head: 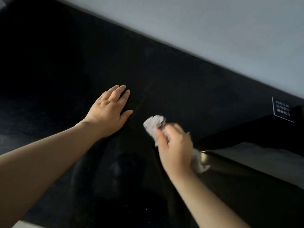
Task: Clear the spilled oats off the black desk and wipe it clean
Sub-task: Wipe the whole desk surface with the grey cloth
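The black desk (65, 66) fills most of the view. My left hand (110, 111) lies flat on it, palm down, fingers slightly apart, holding nothing. To its right my right hand (174, 145) grips a crumpled pale grey cloth (154, 123) pressed on the desk; the hand is blurred. One end of the cloth sticks out past the fingers, another end trails below the wrist. A few tiny pale specks (131, 211) dot the desk near its front edge. A faint smear streak (144, 96) runs between the hands.
A grey wall (213, 30) borders the desk's far edge. At the right a small black sign with white print (282, 110) stands on the desk, beside a black slanted part (246, 134) and a glossy panel with a brass-coloured gleam (205, 157).
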### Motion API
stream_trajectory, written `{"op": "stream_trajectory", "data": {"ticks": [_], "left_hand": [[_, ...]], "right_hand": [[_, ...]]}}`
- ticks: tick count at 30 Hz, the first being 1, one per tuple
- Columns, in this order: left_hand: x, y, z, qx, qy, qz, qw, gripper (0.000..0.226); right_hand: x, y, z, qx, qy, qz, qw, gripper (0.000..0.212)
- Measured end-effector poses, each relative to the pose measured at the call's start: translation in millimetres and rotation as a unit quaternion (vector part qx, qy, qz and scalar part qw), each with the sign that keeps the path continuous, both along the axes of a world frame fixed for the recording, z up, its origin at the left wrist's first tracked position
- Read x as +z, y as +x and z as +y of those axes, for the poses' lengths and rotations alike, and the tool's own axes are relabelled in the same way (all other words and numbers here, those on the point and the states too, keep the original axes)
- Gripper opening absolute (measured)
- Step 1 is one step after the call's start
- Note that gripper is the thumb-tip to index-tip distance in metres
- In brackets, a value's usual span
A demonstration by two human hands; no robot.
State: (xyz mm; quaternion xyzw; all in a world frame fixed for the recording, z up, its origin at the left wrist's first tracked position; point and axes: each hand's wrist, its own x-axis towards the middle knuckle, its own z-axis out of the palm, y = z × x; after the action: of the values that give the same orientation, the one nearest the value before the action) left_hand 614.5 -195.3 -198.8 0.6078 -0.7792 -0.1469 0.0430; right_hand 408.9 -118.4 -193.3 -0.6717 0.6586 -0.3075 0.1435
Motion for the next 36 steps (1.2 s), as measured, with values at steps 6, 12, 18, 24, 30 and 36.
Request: {"op": "stream_trajectory", "data": {"ticks": [6, 12, 18, 24, 30, 36], "left_hand": [[15.9, -2.9, 3.7, 0.016, -0.011, 0.044, 0.999, 0.067], [14.9, 14.4, 66.4, 0.038, -0.027, 0.084, 0.995, 0.064], [11.1, 38.3, 127.4, -0.015, -0.005, 0.002, 1.0, 0.076], [6.9, 50.5, 143.5, -0.019, 0.007, -0.037, 0.999, 0.083], [7.3, 56.5, 141.8, -0.021, -0.004, -0.037, 0.999, 0.084], [1.3, 51.6, 145.1, -0.022, 0.008, -0.034, 0.999, 0.087]], "right_hand": [[35.5, -35.7, -17.0, -0.039, 0.035, -0.072, 0.996, 0.045], [15.4, -53.4, -71.9, -0.182, 0.032, 0.038, 0.982, 0.046], [3.9, 7.5, 33.3, -0.033, 0.024, 0.034, 0.999, 0.033], [24.6, 5.4, 75.8, 0.021, 0.08, -0.069, 0.994, 0.038], [28.9, -20.0, 9.6, -0.181, 0.024, -0.002, 0.983, 0.052], [5.4, 44.2, 105.4, -0.071, 0.031, 0.005, 0.997, 0.038]]}}
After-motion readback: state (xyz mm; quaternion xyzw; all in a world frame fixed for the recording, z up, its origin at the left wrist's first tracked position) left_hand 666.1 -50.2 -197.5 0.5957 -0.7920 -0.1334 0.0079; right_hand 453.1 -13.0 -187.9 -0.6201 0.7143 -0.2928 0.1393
